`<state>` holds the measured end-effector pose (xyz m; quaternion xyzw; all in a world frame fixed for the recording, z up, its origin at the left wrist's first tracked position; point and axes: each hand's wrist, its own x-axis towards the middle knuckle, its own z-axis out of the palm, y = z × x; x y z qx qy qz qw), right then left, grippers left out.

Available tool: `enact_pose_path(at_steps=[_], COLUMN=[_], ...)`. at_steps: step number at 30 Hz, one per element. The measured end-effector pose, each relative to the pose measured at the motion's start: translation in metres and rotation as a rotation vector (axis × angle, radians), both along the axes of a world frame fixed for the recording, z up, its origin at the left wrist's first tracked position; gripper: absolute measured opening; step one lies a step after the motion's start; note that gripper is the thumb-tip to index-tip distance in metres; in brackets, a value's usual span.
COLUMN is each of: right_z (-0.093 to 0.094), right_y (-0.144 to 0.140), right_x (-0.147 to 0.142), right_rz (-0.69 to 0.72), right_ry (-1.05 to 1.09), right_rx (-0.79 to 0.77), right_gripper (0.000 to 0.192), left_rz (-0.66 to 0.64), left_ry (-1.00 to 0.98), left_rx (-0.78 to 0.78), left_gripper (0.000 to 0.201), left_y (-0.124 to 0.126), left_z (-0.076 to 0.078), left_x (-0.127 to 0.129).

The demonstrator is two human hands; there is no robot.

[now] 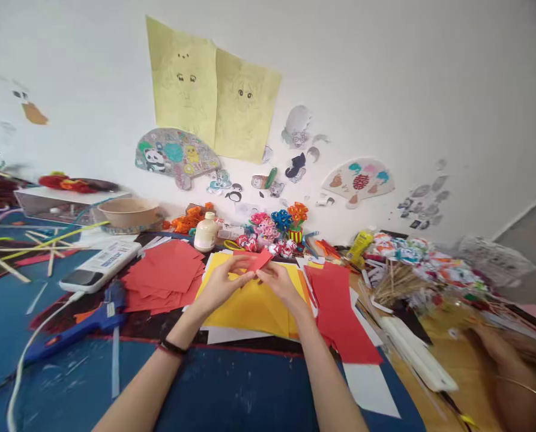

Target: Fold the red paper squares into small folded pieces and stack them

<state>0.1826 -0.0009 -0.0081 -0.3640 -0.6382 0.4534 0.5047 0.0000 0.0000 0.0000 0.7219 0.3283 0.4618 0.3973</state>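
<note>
My left hand and my right hand meet above the yellow paper sheets at the middle of the table. Together they pinch a small folded piece of red paper between the fingertips. A black band sits on my left wrist. A stack of red paper squares lies just left of my hands. A long red paper sheet lies just right of them.
A blue glue gun with a white cord lies at the left, near a phone. A white glue bottle, paper flowers and a bowl stand near the wall. Another person's arm rests at the right among craft clutter.
</note>
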Motion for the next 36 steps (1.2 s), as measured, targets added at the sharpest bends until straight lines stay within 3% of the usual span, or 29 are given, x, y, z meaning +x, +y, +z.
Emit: enact_pose_path(at_steps=[6, 23, 36], right_z=[0.005, 0.008, 0.002], right_y=[-0.001, -0.003, -0.005], right_x=[0.004, 0.008, -0.008], right_rz=[0.048, 0.072, 0.050], right_ry=[-0.031, -0.068, -0.115], right_rx=[0.010, -0.029, -0.093], right_gripper=[0.032, 0.036, 0.037], left_rz=[0.095, 0.085, 0.334], left_ry=[0.098, 0.255, 0.486], left_rx=[0.092, 0.103, 0.246], left_gripper=[0.039, 0.038, 0.029], left_y=[-0.002, -0.011, -0.009], left_z=[0.002, 0.009, 0.000], left_x=[0.002, 0.003, 0.005])
